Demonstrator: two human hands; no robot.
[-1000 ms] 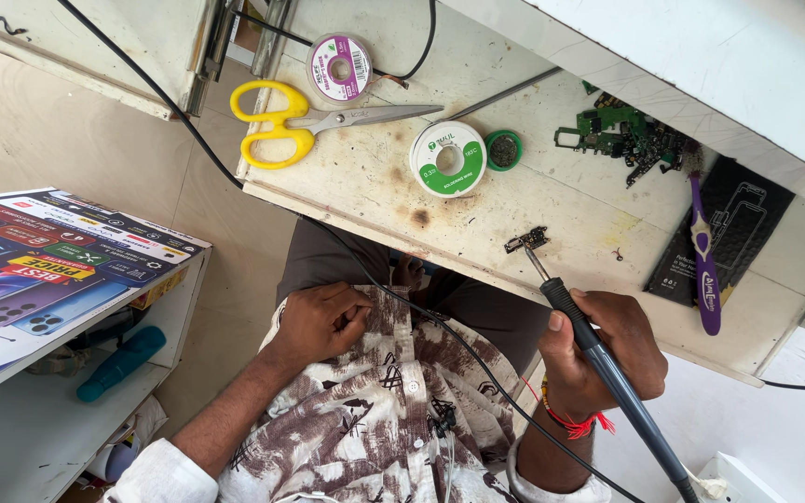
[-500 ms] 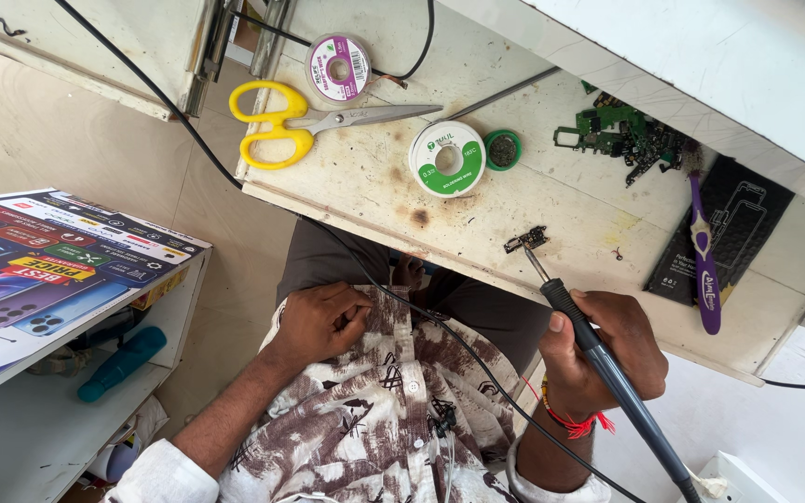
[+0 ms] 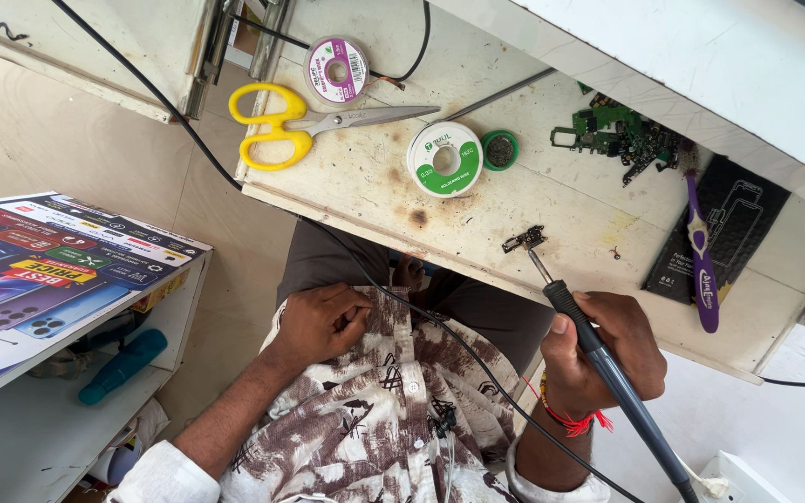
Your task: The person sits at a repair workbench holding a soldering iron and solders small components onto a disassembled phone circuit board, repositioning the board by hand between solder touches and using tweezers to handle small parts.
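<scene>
Head view. Right hand (image 3: 598,349): closed around handle of soldering iron (image 3: 607,363); long axis running from lower right, past the wrist, up-left to the tip. Tip touching, or just short of, small dark metal part (image 3: 524,238) on worktable (image 3: 365,186) near its front edge. Left hand (image 3: 319,321): loosely curled, holding nothing, resting on patterned shirt (image 3: 393,410), well apart from the part. Right hand nearer. Beyond: solder spool (image 3: 445,158), yellow scissors (image 3: 281,126), purple toothbrush (image 3: 701,251).
</scene>
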